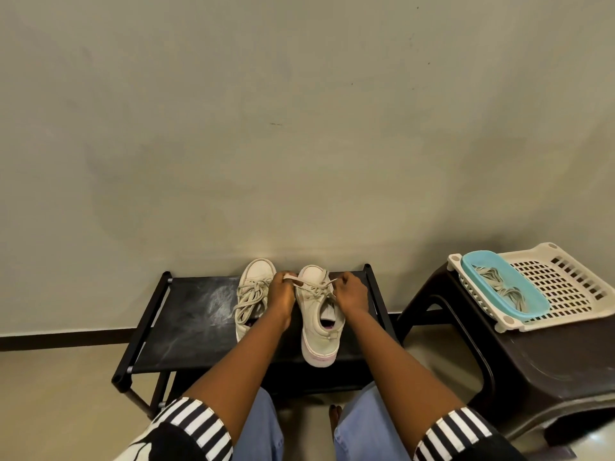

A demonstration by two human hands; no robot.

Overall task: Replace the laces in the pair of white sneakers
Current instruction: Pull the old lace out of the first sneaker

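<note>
Early stage: left hand (281, 296) and right hand (351, 294) each pinch a lace end (290, 277) over the sneaker (317, 327) between them; other sneaker (253, 287) beside left hand fully laced; spare laces (499, 284) well right.

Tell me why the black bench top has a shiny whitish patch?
Head view: it looks like room light glaring off the black metal-framed fabric bench, left of the white laced sneaker; the wide lens slants the dark skirting.
</note>
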